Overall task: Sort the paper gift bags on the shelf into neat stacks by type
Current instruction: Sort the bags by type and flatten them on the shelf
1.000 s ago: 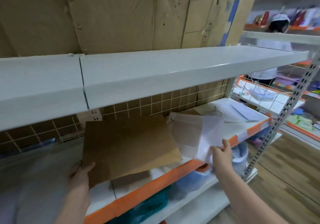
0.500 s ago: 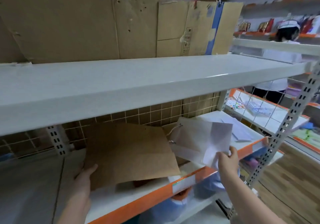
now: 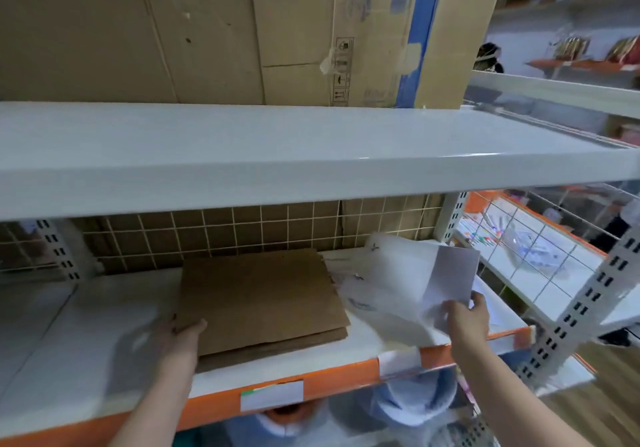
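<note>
Your left hand (image 3: 181, 334) grips the near left corner of the brown paper bags (image 3: 259, 299), thumb on top and fingers curled out of sight beneath; the bags lie flat in a small stack on the white shelf (image 3: 104, 336), a second brown layer showing under the top one at the front edge. Just to the right of that grip, past the stack's far corner, your right hand (image 3: 465, 317) pinches the near edge of the white paper bags (image 3: 398, 273), lifting them tilted off the shelf with one panel folded up. Below both hands runs the shelf's orange front strip (image 3: 332, 382). Behind the bags stands a wire grid back panel (image 3: 242, 232), and above it an upper shelf (image 3: 277, 156) carrying flattened cardboard boxes (image 3: 346, 38).
</note>
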`<state>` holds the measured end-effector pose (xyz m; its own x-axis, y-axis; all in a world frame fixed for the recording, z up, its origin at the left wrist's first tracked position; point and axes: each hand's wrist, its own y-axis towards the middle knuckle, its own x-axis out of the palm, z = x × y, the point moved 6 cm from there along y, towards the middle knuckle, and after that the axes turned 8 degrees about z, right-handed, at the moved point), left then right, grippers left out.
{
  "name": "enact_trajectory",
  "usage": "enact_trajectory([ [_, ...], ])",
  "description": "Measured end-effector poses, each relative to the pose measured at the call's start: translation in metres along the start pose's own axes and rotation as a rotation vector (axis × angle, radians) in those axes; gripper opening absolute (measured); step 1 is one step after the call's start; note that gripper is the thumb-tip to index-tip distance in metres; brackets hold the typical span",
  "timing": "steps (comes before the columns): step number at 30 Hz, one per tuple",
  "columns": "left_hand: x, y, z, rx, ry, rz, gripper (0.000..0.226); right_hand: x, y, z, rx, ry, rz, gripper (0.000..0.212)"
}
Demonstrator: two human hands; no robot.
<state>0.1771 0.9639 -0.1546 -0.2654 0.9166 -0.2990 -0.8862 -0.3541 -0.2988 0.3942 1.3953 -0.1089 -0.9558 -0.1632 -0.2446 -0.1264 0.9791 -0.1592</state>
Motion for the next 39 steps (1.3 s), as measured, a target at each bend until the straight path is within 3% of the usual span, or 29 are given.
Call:
enact_trajectory([
  [3,0.01,-0.004,0.005,0.135,0.294,-0.01,0.099,0.003,0.024,0.001,0.002,-0.067,-0.023,0.049],
  [5,0.017,-0.006,0.004,0.204,0.549,-0.011,0.107,0.006,0.036,0.003,0.011,-0.123,-0.049,0.057],
  [9,0.03,-0.024,0.008,0.371,0.834,-0.044,0.098,0.014,0.05,0.0,-0.105,-0.277,-0.07,0.056],
  [13,0.044,-0.035,0.012,0.569,1.108,-0.122,0.067,0.023,0.055,-0.002,-0.308,-0.475,-0.075,0.056],
  [17,0.051,-0.039,0.01,0.596,1.117,-0.221,0.053,0.027,0.052,-0.004,-0.527,-1.025,-0.043,0.036],
  [20,0.053,-0.039,0.008,0.565,1.129,-0.248,0.063,0.034,0.05,0.003,-0.569,-1.141,-0.079,0.035],
  [23,0.051,-0.038,0.005,0.564,1.148,-0.228,0.068,0.042,0.051,0.024,-0.532,-1.159,-0.15,0.073],
  [25,0.049,-0.037,0.005,0.558,1.147,-0.226,0.067,0.044,0.053,0.033,-0.484,-1.176,-0.171,0.084],
  [31,0.043,-0.046,0.011,0.577,1.16,-0.227,0.066,0.056,0.038,0.019,-0.619,-1.006,-0.159,0.051],
  [39,0.005,-0.049,0.036,0.601,1.1,-0.164,0.064,0.094,-0.051,-0.018,-0.83,-0.781,-0.284,0.04],
])
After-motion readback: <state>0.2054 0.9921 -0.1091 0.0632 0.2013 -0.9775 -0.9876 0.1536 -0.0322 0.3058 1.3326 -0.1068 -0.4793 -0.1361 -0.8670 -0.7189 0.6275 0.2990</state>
